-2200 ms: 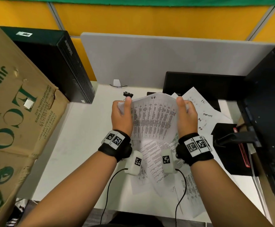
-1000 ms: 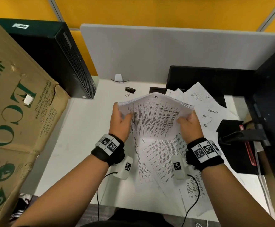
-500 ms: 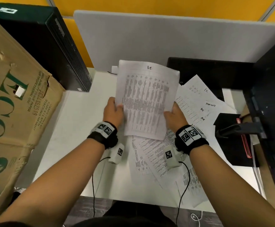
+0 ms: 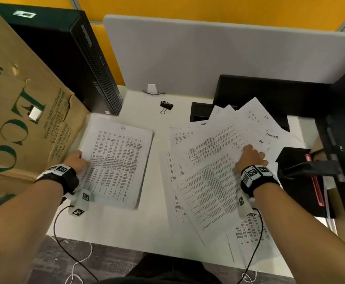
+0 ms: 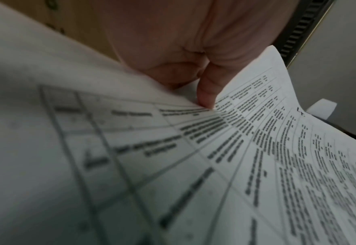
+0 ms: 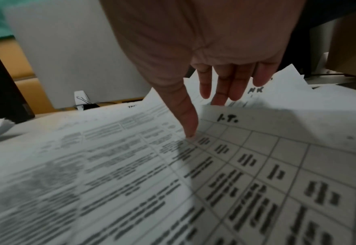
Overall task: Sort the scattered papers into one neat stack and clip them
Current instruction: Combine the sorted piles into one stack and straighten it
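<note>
A squared-up paper stack (image 4: 116, 160) lies flat on the white desk (image 4: 151, 222), left of centre. My left hand (image 4: 78, 159) holds its left edge. In the left wrist view the thumb (image 5: 206, 89) presses on the top sheet (image 5: 256, 149), and the other fingers are hidden. Loose printed sheets (image 4: 212, 177) fan out on the right. My right hand (image 4: 251, 155) rests on them with straight fingers; its thumb tip (image 6: 190, 132) touches a sheet (image 6: 256, 157). A black binder clip (image 4: 166, 105) lies alone at the back of the desk, also seen as the clip (image 6: 82, 102).
A big cardboard box (image 4: 23, 119) crowds the desk's left side, with a black computer case (image 4: 75, 58) behind it. A grey partition (image 4: 208, 54) closes the back. Black equipment (image 4: 270, 95) and a black device with a red stripe (image 4: 315, 187) line the right.
Both hands held the stack upright above the desk before. Now it lies flat on the left, and my right hand has let go and moved onto the loose sheets on the right.
</note>
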`<control>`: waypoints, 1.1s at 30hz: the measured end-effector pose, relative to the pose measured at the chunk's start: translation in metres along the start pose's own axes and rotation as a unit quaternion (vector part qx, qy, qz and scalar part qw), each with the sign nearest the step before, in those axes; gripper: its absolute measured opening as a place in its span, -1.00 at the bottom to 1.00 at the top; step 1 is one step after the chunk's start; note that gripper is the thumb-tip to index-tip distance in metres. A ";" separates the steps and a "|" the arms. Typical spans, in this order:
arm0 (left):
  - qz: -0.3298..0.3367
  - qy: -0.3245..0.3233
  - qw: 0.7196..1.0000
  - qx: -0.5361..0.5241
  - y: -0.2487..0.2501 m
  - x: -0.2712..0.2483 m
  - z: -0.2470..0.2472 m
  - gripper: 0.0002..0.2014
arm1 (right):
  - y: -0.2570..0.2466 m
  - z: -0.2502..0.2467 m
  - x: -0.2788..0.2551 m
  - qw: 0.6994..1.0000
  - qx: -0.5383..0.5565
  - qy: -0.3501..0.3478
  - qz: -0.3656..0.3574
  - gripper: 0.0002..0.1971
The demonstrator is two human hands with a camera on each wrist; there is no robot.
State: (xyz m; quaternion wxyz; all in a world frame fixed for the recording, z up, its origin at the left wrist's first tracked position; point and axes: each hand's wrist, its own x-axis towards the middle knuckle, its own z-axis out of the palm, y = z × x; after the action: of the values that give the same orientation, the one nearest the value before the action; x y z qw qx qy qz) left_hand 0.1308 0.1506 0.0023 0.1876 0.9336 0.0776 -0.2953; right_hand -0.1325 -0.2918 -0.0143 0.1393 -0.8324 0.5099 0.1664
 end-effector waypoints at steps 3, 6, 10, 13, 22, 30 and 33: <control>-0.006 0.011 1.000 0.016 -0.004 0.002 0.009 -0.52 | -0.004 0.002 0.001 0.999 0.043 0.006 0.019 -0.53; -0.015 0.014 1.000 0.024 0.002 0.001 0.018 -0.54 | -0.009 -0.005 -0.004 0.998 0.065 -0.006 -0.010 -0.93; -0.083 0.102 0.987 0.091 0.021 -0.014 0.034 -0.51 | -0.019 -0.014 -0.009 0.985 0.157 0.007 -0.077 -0.73; -0.031 0.189 0.976 0.101 0.059 -0.034 0.054 -0.43 | -0.033 -0.028 -0.018 0.969 0.210 0.008 -0.134 -0.82; 0.317 -0.129 0.930 -0.130 0.182 -0.112 0.129 -0.69 | -0.057 -0.072 -0.030 0.913 0.345 -0.056 -0.212 -0.97; 0.309 -0.120 0.939 -0.089 0.193 -0.108 0.143 -0.85 | 0.008 -0.058 0.038 0.986 0.149 0.065 0.022 -0.52; 0.298 -0.129 0.941 -0.095 0.193 -0.108 0.145 -0.86 | 0.015 -0.046 0.045 0.999 0.026 0.038 0.020 -0.53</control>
State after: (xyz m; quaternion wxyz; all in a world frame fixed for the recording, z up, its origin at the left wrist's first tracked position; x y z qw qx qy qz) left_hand 0.0161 -0.0873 0.0144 0.3629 0.8456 -0.2019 -0.3353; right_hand -0.1207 -0.3526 0.0074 0.1379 -0.8239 0.5355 0.1243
